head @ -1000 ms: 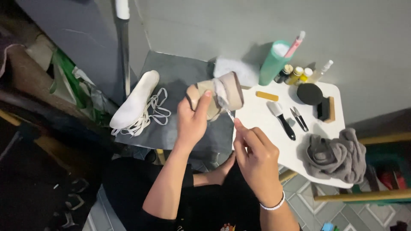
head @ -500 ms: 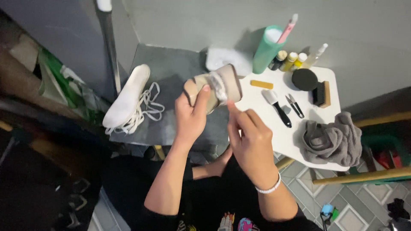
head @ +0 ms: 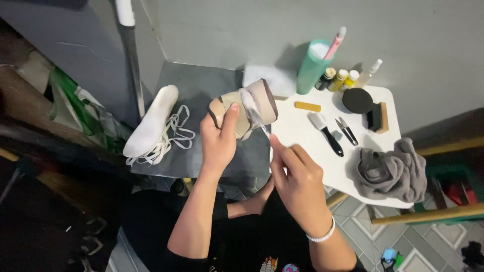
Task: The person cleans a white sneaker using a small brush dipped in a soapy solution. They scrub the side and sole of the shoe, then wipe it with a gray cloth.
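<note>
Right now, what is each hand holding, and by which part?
Left hand grips the tan shoe around its body, thumb on the side. Right hand pinches the lower end of a thin tool touching the shoe; its kind cannot be told.

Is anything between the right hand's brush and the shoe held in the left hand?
Nothing visible. The left hand holds the tan shoe up, and the thin brush pinched in the right hand already lies across its surface, clear of the things on the white table.

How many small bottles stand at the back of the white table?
4: a dark-capped bottle, two yellow-capped bottles in a row beside the tall green container, and a clear spray bottle to their right. Others may hide behind.
</note>
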